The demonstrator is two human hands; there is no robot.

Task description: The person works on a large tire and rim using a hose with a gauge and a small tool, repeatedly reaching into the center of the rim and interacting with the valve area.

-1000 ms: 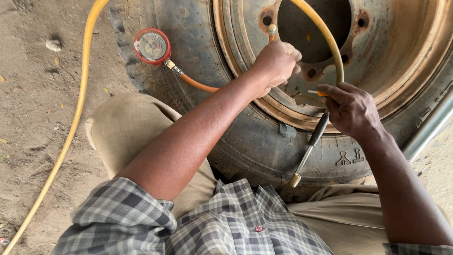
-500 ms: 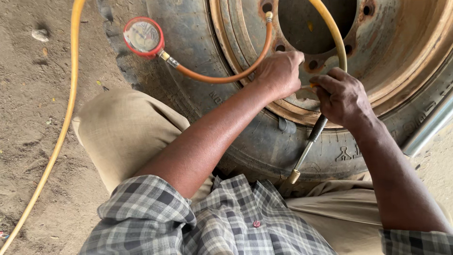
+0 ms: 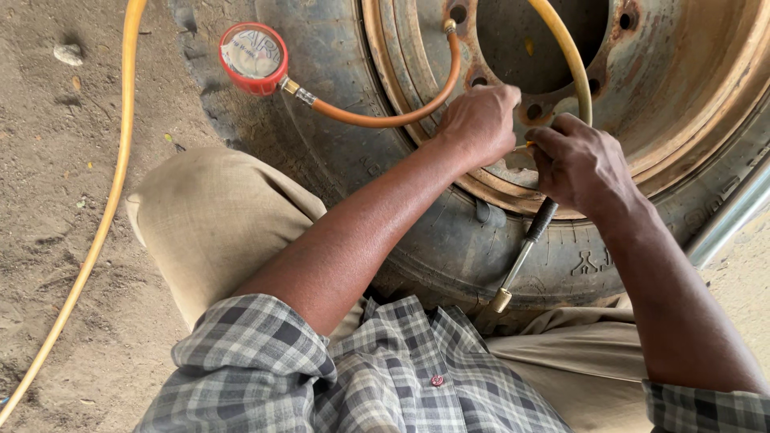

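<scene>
Head camera, looking down: a person in a grey checked shirt [image 3: 361, 377] and tan trousers [image 3: 216, 224] sits on sandy ground [image 3: 48, 200] against a large worn tyre [image 3: 449, 240] lying flat, with a rusty steel rim [image 3: 682, 120].

The left hand [image 3: 479, 122] rests curled on the rim's inner edge, fingers folded under; what they pinch, if anything, is hidden. Just beside it, almost touching, the right hand [image 3: 579, 167] is closed around an inflator tool [image 3: 525, 248] with a black grip and metal stem, which slants down across the tyre's sidewall to a brass tip near the person's lap.

A yellow air hose [image 3: 573, 60] arcs from the right hand up over the wheel's centre hole. A short orange hose [image 3: 385, 119] curves from the rim to a round red pressure gauge [image 3: 253, 56] lying on the tyre's tread. Another stretch of yellow hose [image 3: 104, 216] runs across the ground at left.
</scene>
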